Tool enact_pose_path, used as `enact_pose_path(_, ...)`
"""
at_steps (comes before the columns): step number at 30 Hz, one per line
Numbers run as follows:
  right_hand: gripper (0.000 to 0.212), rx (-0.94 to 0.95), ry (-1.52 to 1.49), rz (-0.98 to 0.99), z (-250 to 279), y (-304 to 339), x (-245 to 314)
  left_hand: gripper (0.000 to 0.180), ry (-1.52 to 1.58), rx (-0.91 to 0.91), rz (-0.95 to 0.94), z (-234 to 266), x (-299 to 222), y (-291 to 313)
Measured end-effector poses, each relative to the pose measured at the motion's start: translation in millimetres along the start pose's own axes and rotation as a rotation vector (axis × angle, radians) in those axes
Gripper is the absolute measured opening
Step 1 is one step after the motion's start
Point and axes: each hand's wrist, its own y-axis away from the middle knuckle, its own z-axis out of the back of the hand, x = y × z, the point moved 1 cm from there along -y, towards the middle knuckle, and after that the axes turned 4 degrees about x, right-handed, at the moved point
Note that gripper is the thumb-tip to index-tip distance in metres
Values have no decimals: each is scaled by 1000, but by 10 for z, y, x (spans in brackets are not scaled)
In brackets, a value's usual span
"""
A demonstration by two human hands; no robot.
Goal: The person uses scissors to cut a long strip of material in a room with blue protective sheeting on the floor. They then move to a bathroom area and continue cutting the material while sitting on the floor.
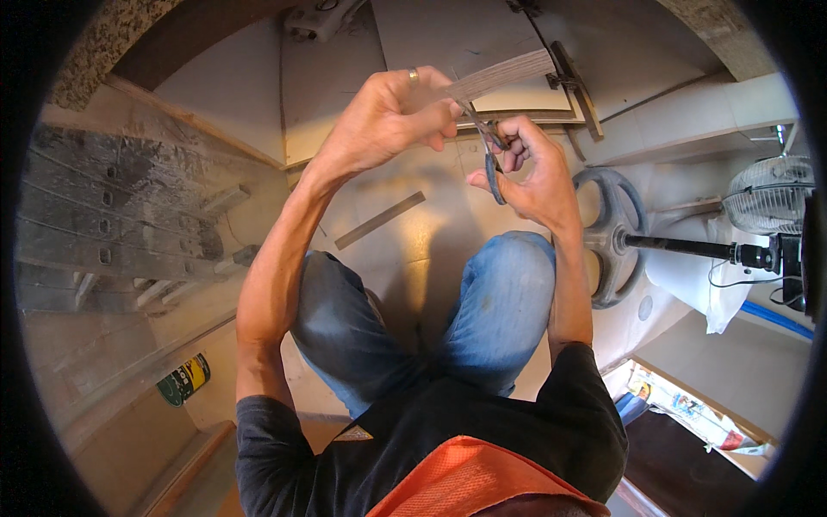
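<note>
My left hand (392, 121), a ring on one finger, pinches a flat strip with brown-grey wood grain (506, 74) near its left end. The strip slants up and to the right, in front of pale panels. In my right hand (541, 181) is a pair of scissors (494, 179) with dark handles, the thumb at one loop and the fingers curled at the other. Its blades point up and left and meet the strip's end beside my left thumb. Whether they are biting into the strip cannot be made out.
A similar narrow strip (380, 221) lies on the floor before my knees. To the right stands a pedestal fan (769, 196) with a round grey base (643, 274). A yellow and green can (184, 380) is at the lower left, below a grey ladder-like frame (112, 215).
</note>
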Motion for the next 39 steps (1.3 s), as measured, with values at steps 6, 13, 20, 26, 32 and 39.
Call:
enact_pose_path(6, 49, -2, 19, 1, -22, -5, 18, 8, -9, 37, -37, 32, 35, -2)
enact_pose_path(13, 48, -21, 31, 15, -40, -10, 35, 8, -3, 52, -38, 35, 62, 13)
enact_pose_path(20, 46, -31, -13, -31, -42, 44, 43, 15, 8, 31, -37, 4, 80, 32)
enact_pose_path(26, 44, -39, -46, -40, -31, 70, 55, 19, 11, 8, -8, -19, 73, 41)
enact_pose_path(32, 40, -53, -78, -40, -34, 93, 48, 14, -27, 51, -39, 9, 109, 24)
enact_pose_path(39, 44, -62, 17, 20, -15, 83, 44, 15, -1, 78, -19, -45, 119, 33)
